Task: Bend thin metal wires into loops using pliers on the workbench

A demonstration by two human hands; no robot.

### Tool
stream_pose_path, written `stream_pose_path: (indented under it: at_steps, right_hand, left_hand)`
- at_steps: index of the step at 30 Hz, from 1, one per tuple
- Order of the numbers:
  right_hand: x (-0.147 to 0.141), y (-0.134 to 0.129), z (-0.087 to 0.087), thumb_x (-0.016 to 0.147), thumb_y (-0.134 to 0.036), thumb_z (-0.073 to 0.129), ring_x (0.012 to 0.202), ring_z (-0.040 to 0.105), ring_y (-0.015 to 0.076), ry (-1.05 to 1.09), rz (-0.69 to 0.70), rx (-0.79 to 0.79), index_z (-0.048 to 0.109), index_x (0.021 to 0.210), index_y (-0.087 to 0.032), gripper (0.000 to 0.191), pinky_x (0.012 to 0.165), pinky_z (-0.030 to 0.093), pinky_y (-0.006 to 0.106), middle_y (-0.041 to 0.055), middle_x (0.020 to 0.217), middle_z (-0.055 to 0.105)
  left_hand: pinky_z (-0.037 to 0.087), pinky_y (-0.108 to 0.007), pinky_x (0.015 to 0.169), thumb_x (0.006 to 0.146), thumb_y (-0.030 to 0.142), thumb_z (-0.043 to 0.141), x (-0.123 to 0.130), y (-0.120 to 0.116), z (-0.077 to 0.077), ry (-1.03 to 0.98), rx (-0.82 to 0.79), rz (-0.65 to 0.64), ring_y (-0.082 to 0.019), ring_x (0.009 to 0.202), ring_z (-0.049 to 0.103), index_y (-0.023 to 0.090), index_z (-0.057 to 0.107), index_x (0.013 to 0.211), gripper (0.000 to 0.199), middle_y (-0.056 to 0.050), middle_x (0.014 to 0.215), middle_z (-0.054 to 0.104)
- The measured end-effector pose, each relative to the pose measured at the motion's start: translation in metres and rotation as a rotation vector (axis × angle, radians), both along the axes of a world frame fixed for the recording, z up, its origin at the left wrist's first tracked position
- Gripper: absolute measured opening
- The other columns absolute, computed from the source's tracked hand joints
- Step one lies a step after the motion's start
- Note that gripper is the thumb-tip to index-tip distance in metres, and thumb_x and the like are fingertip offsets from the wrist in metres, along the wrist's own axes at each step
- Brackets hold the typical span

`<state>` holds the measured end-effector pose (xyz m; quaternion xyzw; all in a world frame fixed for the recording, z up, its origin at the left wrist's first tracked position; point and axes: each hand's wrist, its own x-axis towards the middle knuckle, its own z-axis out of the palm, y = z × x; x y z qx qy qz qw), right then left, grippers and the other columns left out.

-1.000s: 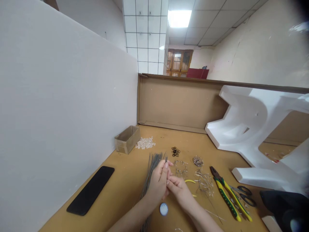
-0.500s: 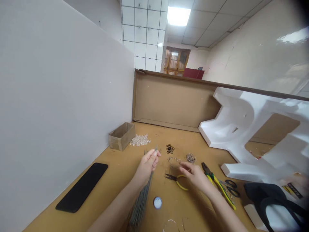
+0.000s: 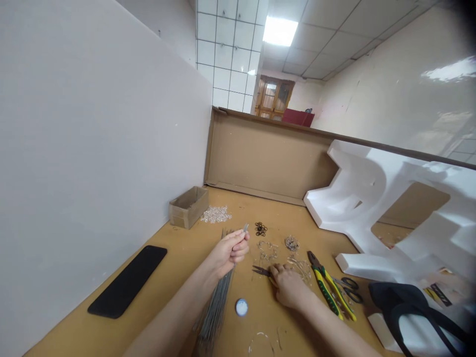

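Observation:
My left hand (image 3: 233, 250) is closed, pinching thin grey wires (image 3: 246, 227) whose tips stick up past the thumb. Below that wrist a bundle of long grey wires (image 3: 215, 312) lies on the table. My right hand (image 3: 288, 283) is down on the small needle-nose pliers (image 3: 262, 270), fingers curled over the yellow handles. Only the dark jaws and a bit of yellow show. Bent wire pieces (image 3: 268, 249) lie just beyond the jaws, and more loose wire pieces (image 3: 302, 267) are beside the right hand. A small round blue-and-white lid (image 3: 241, 307) sits between my forearms.
Black rings (image 3: 261, 229), a heap of clear beads (image 3: 216, 214) and a tangle of metal pieces (image 3: 292, 243) lie farther back. A cardboard box (image 3: 189, 207) stands left; a black pad (image 3: 128, 281) is nearer. Combination pliers (image 3: 330, 287), scissors (image 3: 349, 288) and white foam (image 3: 357, 188) are right.
My right hand has come down and left onto the needle-nose pliers, its fingers closing over the handles. My left hand still pinches the wires, turned slightly. The view has shifted a little.

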<state>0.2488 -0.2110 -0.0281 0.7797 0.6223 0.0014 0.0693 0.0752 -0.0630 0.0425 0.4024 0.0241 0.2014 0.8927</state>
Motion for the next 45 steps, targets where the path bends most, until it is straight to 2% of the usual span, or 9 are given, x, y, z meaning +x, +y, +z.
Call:
stream_pose_path:
  at_steps: [7,13,15,20,22,25,29,36,45]
  right_hand:
    - [-0.003,0.009,0.001,0.060,-0.009,0.049,0.086,0.053,0.0270,-0.041,0.004,-0.004,0.052,0.102,-0.015,0.043,0.069,0.036,0.032,0.0153,0.099,0.055]
    - [0.008,0.010,0.011,0.067,-0.012,0.043,0.079,0.055,0.0213,0.130,-0.076,0.163,0.050,0.096,-0.017,0.030,0.068,0.036,0.029,0.0092,0.089,0.058]
    - [0.008,0.011,0.015,0.070,-0.015,0.042,0.074,0.054,0.0189,0.402,-0.129,0.269,0.050,0.089,-0.018,0.021,0.067,0.036,0.028,0.0060,0.081,0.058]
    - [-0.011,0.017,0.023,0.074,-0.031,0.048,0.057,0.052,0.0142,1.603,-0.232,0.490,0.048,0.082,-0.019,0.015,0.057,0.041,0.028,-0.0008,0.065,0.051]
    - [-0.017,0.014,0.022,0.072,-0.032,0.055,0.057,0.052,0.0136,1.784,-0.243,0.555,0.049,0.081,-0.019,0.017,0.056,0.041,0.027,-0.0012,0.065,0.052]
    - [-0.017,0.006,0.013,0.071,-0.032,0.059,0.057,0.052,0.0131,1.791,-0.256,0.606,0.051,0.080,-0.018,0.018,0.055,0.041,0.026,-0.0012,0.064,0.053]
    - [-0.013,-0.002,-0.007,0.070,-0.036,0.061,0.054,0.052,0.0131,1.781,-0.300,0.597,0.050,0.079,-0.018,0.023,0.052,0.040,0.026,-0.0012,0.062,0.053]
    - [-0.018,0.014,-0.020,0.067,-0.032,0.062,0.053,0.053,0.0122,1.905,-0.303,0.564,0.048,0.079,-0.018,0.023,0.052,0.042,0.025,-0.0017,0.062,0.054]
    - [-0.008,0.022,-0.043,0.063,-0.027,0.059,0.047,0.049,0.0105,1.868,-0.340,0.729,0.047,0.075,-0.018,0.020,0.047,0.038,0.023,-0.0037,0.055,0.053]
  left_hand:
    - [0.008,-0.013,0.035,0.081,0.024,0.051,-0.003,-0.001,0.006,-0.048,-0.066,-0.051,-0.002,0.039,0.015,0.012,0.047,0.078,0.013,0.009,0.050,0.020]
    - [0.008,-0.013,0.035,0.080,0.027,0.052,-0.001,-0.002,0.005,-0.041,-0.016,0.015,-0.002,0.038,0.015,0.013,0.047,0.078,0.015,0.009,0.049,0.023]
    - [0.008,-0.014,0.034,0.080,0.030,0.052,0.003,-0.003,0.003,-0.029,0.028,0.121,-0.002,0.037,0.015,0.013,0.047,0.077,0.017,0.009,0.049,0.025]
    - [0.027,-0.015,0.040,0.080,0.039,0.049,0.016,-0.007,-0.008,-0.038,0.116,0.438,-0.004,0.040,0.031,0.016,0.046,0.078,0.023,0.008,0.051,0.035]
    - [0.037,-0.019,0.052,0.080,0.040,0.048,0.021,-0.006,-0.018,-0.006,0.212,0.530,-0.007,0.049,0.044,0.016,0.048,0.080,0.024,0.005,0.055,0.045]
    - [0.041,-0.025,0.069,0.080,0.040,0.047,0.030,-0.003,-0.039,0.095,0.338,0.583,-0.013,0.068,0.056,0.015,0.050,0.083,0.025,-0.003,0.070,0.060]
    - [0.039,-0.030,0.080,0.081,0.041,0.043,0.042,0.001,-0.064,0.202,0.427,0.553,-0.018,0.086,0.058,0.015,0.051,0.082,0.027,-0.008,0.084,0.066]
    - [0.042,-0.024,0.060,0.078,0.043,0.046,0.048,0.008,-0.079,0.328,0.576,0.468,-0.014,0.068,0.056,0.012,0.057,0.083,0.033,-0.010,0.089,0.066]
    - [0.049,-0.031,0.074,0.077,0.041,0.049,0.045,0.008,-0.117,0.410,0.726,0.436,-0.020,0.086,0.061,0.013,0.061,0.088,0.033,-0.011,0.093,0.066]
